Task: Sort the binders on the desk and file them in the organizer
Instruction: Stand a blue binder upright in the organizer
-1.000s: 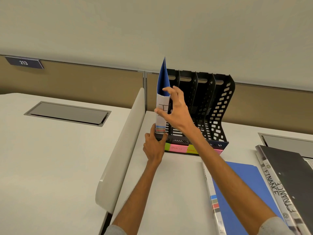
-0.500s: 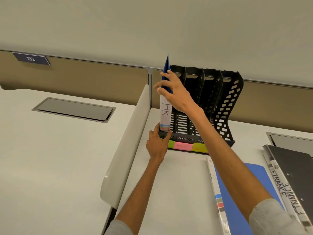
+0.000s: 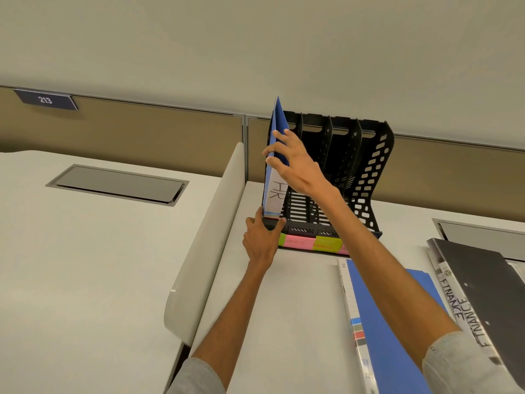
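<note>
While left hand (image 3: pixel 260 241) grips the organizer (image 3: pixel 369 172), right hand (image 3: pixel 295 166) pinches upright HR binder (image 3: pixel 274 194).

3 organizer (image 3: pixel 372 166) slots stand open; HR binder (image 3: pixel 273 193) fills the leftmost.

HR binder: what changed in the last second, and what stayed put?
The right hand slid up the spine of the HR binder, uncovering its label, and now pinches its upper part; it stands in the leftmost slot of the organizer. The left hand kept gripping the front left corner. The blue binder and Finance binder stayed flat on the desk.
</note>
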The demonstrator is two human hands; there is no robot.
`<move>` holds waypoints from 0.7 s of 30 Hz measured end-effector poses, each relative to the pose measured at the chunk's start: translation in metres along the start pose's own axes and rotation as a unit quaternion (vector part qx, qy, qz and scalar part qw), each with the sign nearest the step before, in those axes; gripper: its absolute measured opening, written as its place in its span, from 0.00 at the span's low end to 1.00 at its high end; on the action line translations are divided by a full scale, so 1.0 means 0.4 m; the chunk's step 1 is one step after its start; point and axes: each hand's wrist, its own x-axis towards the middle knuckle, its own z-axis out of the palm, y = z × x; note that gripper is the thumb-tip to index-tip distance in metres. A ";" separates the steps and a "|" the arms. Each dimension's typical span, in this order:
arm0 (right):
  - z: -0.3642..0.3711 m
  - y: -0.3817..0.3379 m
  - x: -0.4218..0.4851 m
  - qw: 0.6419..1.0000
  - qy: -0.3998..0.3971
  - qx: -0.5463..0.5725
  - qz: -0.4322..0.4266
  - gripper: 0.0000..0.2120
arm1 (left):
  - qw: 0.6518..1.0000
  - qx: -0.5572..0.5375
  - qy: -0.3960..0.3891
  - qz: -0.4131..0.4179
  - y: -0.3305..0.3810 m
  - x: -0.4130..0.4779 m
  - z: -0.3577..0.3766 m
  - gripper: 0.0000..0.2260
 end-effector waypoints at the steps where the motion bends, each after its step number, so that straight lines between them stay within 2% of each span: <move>1: -0.001 0.001 -0.002 1.000 0.002 0.002 0.003 0.14 | 1.000 -0.001 0.002 0.002 -0.001 0.000 0.000 0.31; 4: -0.006 0.004 -0.012 1.000 -0.002 -0.007 0.013 0.17 | 1.000 0.007 0.008 0.006 -0.005 -0.003 -0.008 0.30; 9: -0.013 -0.008 -0.015 0.999 -0.025 -0.027 0.021 0.18 | 0.999 0.030 0.022 -0.005 0.030 -0.016 -0.007 0.35; 12: 0.010 -0.021 -0.022 1.000 0.022 0.006 0.017 0.14 | 0.999 0.025 0.034 0.004 0.056 -0.003 -0.004 0.31; 17: 0.029 -0.055 -0.011 0.990 0.116 0.072 0.027 0.12 | 0.997 0.030 0.043 0.064 0.063 0.020 -0.023 0.24; 21: -0.007 -0.069 0.033 0.989 0.114 0.080 0.050 0.12 | 0.994 0.030 0.065 0.084 0.077 0.035 -0.036 0.24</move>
